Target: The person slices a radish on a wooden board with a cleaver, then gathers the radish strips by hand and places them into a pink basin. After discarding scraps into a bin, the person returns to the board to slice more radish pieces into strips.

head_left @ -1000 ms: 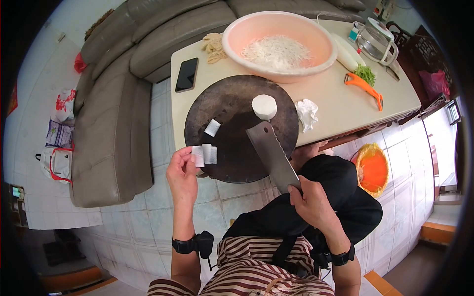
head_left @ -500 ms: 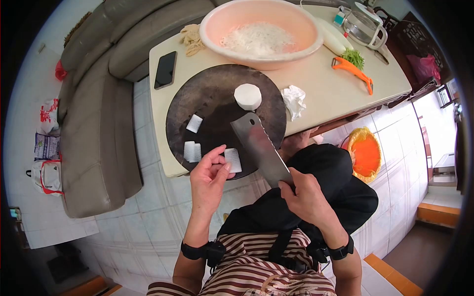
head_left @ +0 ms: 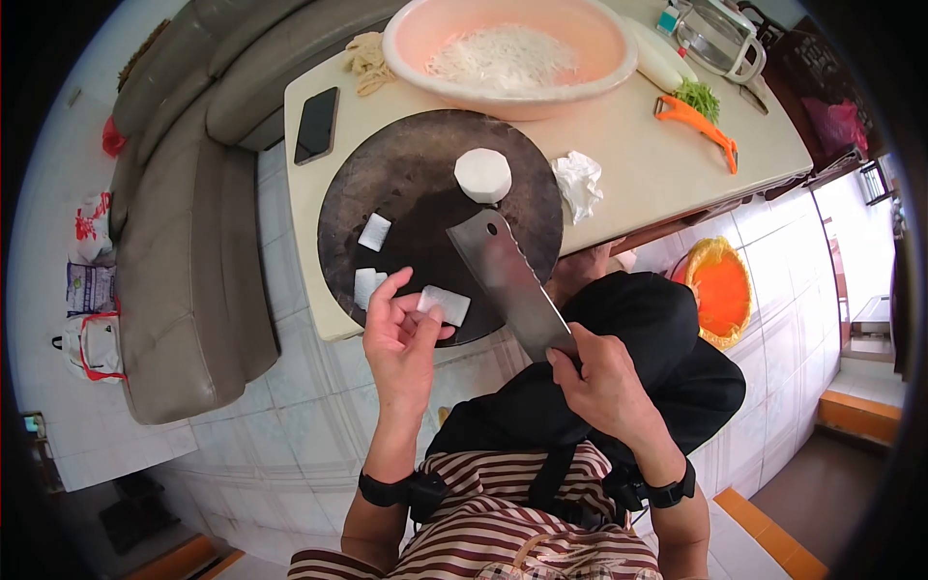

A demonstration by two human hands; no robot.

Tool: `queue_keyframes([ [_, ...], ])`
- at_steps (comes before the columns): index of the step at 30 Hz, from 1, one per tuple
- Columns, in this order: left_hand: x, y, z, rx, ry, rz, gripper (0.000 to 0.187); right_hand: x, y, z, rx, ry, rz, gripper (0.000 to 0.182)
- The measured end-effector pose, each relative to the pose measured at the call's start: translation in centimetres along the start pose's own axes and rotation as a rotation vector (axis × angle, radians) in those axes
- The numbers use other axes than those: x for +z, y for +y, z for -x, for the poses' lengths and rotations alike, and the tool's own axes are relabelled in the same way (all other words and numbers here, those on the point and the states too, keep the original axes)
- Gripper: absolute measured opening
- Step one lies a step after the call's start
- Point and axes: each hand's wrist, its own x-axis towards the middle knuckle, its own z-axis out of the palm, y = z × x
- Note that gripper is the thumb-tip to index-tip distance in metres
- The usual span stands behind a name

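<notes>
My left hand (head_left: 401, 329) pinches a white radish slice (head_left: 446, 305) between thumb and fingers, over the near edge of the round dark chopping board (head_left: 425, 155). In my right hand (head_left: 604, 382) is the handle of a cleaver (head_left: 512, 280), its broad blade pointing up and left across the board's right edge. A thick round chunk of radish (head_left: 482, 175) stands on the board beyond the blade tip. Left of it lies a small radish piece (head_left: 374, 232). Another radish piece (head_left: 366, 286) is partly hidden behind my left fingers.
Behind the board stands a pink basin (head_left: 396, 43) of white shreds. A phone (head_left: 317, 126), a cloth (head_left: 368, 64), crumpled paper (head_left: 578, 186), an orange peeler (head_left: 698, 131) and a whole radish (head_left: 657, 63) lie on the table. A lined bin (head_left: 715, 290) is at right.
My left hand has shifted slightly left with the radish slice, which has turned from upright to lying more sideways. The cleaver is nearly where it was. The view has tilted a little.
</notes>
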Motion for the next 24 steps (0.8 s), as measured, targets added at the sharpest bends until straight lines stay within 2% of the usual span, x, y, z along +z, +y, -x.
queue_keyframes([
  [3, -0.1, 0.1, 0.0, 0.007, 0.004, 0.057, 0.032, 0.0, -0.3, 0.0, -0.004, 0.002, 0.036, 0.013],
  [5, -0.6, 0.0, 0.1, -0.081, -0.062, 0.024, 0.035, -0.1, -0.5, 0.1, -0.002, 0.009, 0.046, 0.014],
  [9, -0.9, -1.0, 0.3, -0.063, -0.039, -0.093, 0.031, -0.2, -0.9, 0.1, -0.009, -0.021, 0.104, 0.015],
  [11, -0.9, -1.3, 0.6, 0.133, -0.036, -0.351, 0.031, 0.0, -1.2, 0.2, -0.017, -0.018, 0.123, 0.018],
  [12, -0.8, -0.9, 0.7, 0.13, -0.037, -0.351, 0.031, 0.2, -1.5, 0.3, -0.058, -0.012, 0.166, 0.021],
  [14, -0.6, 0.6, 1.2, 0.203, -0.139, -0.663, 0.033, 0.5, -1.9, 0.3, -0.099, -0.012, 0.205, 0.026],
  [15, -0.6, 0.8, 1.4, 0.227, -0.146, -0.722, 0.036, 0.6, -2.1, 0.2, -0.123, -0.028, 0.246, 0.029],
  [20, -0.4, 0.2, 1.9, 0.352, -0.184, -0.847, 0.032, 0.0, -3.2, -0.4, -0.214, -0.087, 0.418, 0.042],
  [24, -0.4, -0.5, 1.9, 0.428, -0.202, -0.896, 0.026, -0.5, -4.3, -0.5, -0.293, -0.147, 0.68, 0.049],
])
